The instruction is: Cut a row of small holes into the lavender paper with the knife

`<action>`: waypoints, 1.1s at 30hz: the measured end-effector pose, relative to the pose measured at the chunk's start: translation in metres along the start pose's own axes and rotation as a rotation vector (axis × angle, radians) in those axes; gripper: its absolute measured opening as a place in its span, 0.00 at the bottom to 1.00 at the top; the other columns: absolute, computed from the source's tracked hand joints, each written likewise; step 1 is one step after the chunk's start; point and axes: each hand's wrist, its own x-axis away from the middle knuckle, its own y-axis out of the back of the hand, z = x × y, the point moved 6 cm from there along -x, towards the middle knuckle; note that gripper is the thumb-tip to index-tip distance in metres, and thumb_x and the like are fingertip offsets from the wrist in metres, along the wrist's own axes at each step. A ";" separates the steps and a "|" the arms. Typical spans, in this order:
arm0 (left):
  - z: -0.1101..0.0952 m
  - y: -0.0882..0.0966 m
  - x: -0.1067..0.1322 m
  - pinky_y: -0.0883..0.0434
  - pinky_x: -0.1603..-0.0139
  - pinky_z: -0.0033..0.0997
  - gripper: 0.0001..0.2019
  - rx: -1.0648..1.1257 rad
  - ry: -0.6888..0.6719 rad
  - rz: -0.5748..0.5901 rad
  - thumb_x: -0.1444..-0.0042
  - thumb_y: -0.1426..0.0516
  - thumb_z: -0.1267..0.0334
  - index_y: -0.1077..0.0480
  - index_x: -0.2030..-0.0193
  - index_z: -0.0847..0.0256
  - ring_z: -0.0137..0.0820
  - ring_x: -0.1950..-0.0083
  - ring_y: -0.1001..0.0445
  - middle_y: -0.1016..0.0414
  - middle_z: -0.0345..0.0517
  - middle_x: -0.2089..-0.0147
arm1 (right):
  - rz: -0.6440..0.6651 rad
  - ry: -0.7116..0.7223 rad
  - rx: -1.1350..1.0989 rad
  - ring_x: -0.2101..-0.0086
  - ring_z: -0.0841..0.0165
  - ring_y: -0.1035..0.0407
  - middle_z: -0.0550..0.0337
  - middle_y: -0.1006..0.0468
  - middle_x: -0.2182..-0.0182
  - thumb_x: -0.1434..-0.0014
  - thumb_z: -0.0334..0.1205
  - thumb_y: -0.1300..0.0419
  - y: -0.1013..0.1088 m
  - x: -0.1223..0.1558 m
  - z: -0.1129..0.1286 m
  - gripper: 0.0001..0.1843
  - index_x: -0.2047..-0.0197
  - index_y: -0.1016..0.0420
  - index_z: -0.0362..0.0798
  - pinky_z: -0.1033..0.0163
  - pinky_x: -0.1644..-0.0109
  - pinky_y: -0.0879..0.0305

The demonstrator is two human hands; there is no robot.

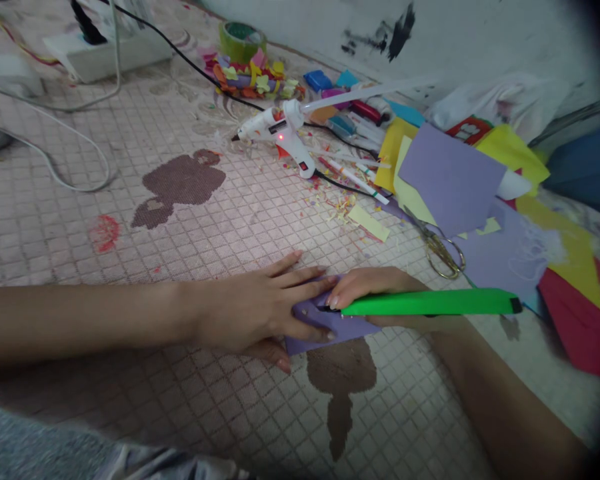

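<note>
My left hand (pixel 250 307) lies flat with its fingers spread, pressing a small piece of purple paper (pixel 355 328) onto the cloth. From the right, my right hand (pixel 375 283) closes around a long, slim, bright green utility knife (pixel 430 303) with a black end cap. Its dark front end rests at the purple paper, between the fingertips of both hands. The thumb lies along the front of the knife. Whether a blade sticks out cannot be made out, and part of the paper is hidden under my fingers.
A white glue gun (pixel 293 137) with a lit red light stands behind my hands. Scissors (pixel 443 250) lie at the right beside coloured paper sheets (pixel 453 177). Green tape (pixel 243 41), small paper flowers (pixel 260 83) and a power strip (pixel 110 53) are at the back.
</note>
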 end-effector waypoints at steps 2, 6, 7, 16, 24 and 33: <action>0.000 0.000 0.000 0.58 0.28 0.67 0.26 0.000 0.002 0.000 0.39 0.40 0.50 0.33 0.35 0.50 0.54 0.25 0.52 0.45 0.57 0.27 | 0.002 -0.003 -0.004 0.50 0.64 0.25 0.52 0.19 0.51 0.35 0.47 0.39 0.000 0.000 0.001 0.18 0.46 0.22 0.49 0.61 0.46 0.30; 0.001 -0.002 0.000 0.59 0.27 0.65 0.26 -0.029 0.015 0.041 0.38 0.41 0.48 0.34 0.34 0.48 0.52 0.24 0.54 0.46 0.56 0.27 | -0.013 -0.009 -0.008 0.50 0.64 0.25 0.52 0.19 0.51 0.35 0.47 0.39 0.000 0.001 0.000 0.17 0.46 0.23 0.50 0.61 0.46 0.30; 0.001 -0.003 0.000 0.60 0.27 0.65 0.27 -0.032 0.017 0.045 0.38 0.41 0.48 0.35 0.34 0.48 0.52 0.24 0.55 0.46 0.56 0.26 | -0.015 -0.012 -0.006 0.50 0.64 0.25 0.53 0.19 0.51 0.35 0.47 0.39 0.000 0.001 0.000 0.17 0.46 0.23 0.50 0.61 0.46 0.30; 0.000 -0.003 0.001 0.59 0.27 0.65 0.27 -0.053 0.008 0.042 0.37 0.42 0.47 0.36 0.33 0.49 0.54 0.24 0.55 0.47 0.59 0.26 | -0.059 -0.010 0.044 0.51 0.65 0.25 0.55 0.19 0.52 0.36 0.45 0.37 -0.002 0.005 -0.006 0.16 0.47 0.22 0.51 0.61 0.45 0.32; 0.000 -0.004 0.001 0.57 0.28 0.67 0.27 -0.087 -0.005 0.021 0.37 0.43 0.47 0.35 0.33 0.50 0.56 0.25 0.52 0.45 0.63 0.27 | -0.104 -0.051 0.103 0.53 0.65 0.25 0.56 0.19 0.55 0.35 0.44 0.38 -0.005 0.005 0.005 0.15 0.48 0.23 0.51 0.63 0.50 0.31; -0.002 -0.011 0.003 0.54 0.28 0.66 0.29 -0.176 0.008 -0.031 0.39 0.40 0.48 0.38 0.32 0.50 0.55 0.25 0.51 0.47 0.62 0.27 | -0.138 -0.038 0.123 0.55 0.65 0.25 0.56 0.19 0.56 0.34 0.46 0.40 -0.007 0.006 0.011 0.14 0.48 0.24 0.51 0.62 0.50 0.31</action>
